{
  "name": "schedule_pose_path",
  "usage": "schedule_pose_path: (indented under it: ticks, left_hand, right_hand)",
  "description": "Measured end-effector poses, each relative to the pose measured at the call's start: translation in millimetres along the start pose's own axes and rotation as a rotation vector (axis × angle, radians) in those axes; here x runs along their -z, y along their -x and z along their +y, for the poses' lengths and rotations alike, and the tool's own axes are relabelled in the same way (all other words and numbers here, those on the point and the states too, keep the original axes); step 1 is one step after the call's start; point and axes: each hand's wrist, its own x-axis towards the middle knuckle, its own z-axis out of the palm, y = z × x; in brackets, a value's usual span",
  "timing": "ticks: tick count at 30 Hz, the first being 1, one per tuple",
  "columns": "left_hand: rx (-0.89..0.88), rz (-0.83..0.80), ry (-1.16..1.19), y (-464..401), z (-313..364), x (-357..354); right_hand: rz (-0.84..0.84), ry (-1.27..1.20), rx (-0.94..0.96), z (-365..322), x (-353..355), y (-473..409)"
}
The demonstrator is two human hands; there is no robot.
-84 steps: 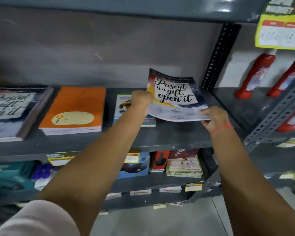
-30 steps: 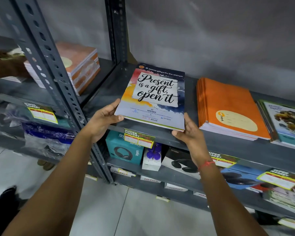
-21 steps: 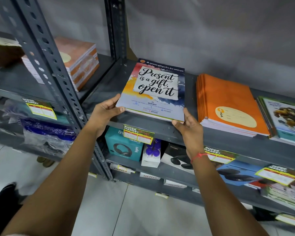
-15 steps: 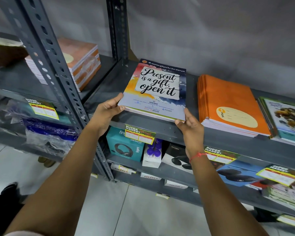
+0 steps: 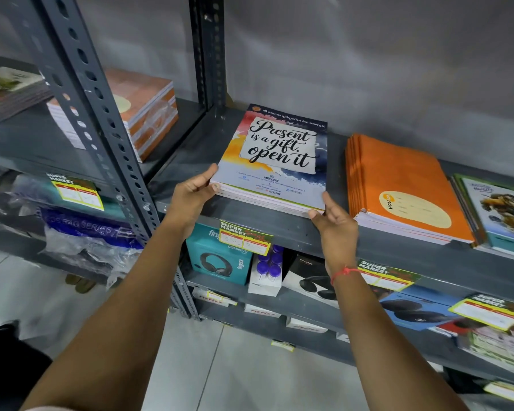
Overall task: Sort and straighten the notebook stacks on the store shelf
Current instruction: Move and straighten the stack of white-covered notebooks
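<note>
A stack of "Present is a gift, open it" notebooks (image 5: 276, 161) lies flat on the grey metal shelf (image 5: 294, 229), near its front edge. My left hand (image 5: 192, 197) grips the stack's front left corner, thumb on the top cover. My right hand (image 5: 334, 223) presses its fingertips against the front right corner, fingers spread. To the right lie an orange notebook stack (image 5: 404, 185) and a stack with a cartoon cover (image 5: 499, 212).
A perforated upright post (image 5: 101, 134) stands left of the stack. Beyond it, another shelf bay holds wrapped orange notebooks (image 5: 143, 111). Headphone boxes (image 5: 217, 259) and price tags (image 5: 245, 240) fill the lower shelf. Tiled floor lies below.
The notebook went from the right of the shelf onto the left stack. In the last second my hands pushed the stack slightly back and squared its front corners.
</note>
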Motion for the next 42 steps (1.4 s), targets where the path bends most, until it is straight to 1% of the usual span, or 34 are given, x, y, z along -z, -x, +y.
schedule_pose_path:
  ticks: [6, 13, 28, 42]
  left_hand:
    - [-0.018, 0.069, 0.009, 0.4, 0.4, -6.6]
    - [-0.025, 0.065, -0.008, 1.3, 1.4, -7.8]
    - [0.000, 0.181, 0.004, 2.8, 6.0, -12.6]
    - [0.046, 0.235, 0.065, 0.5, 7.7, -10.7]
  right_hand:
    - [0.080, 0.023, 0.020, 1.1, -5.5, 0.3]
    - [0.053, 0.054, 0.024, 1.5, -5.8, -1.5]
    - [0.130, -0.006, -0.029, 0.0, -9.2, -3.8]
    - [0.177, -0.028, -0.049, 3.2, -11.1, -5.8]
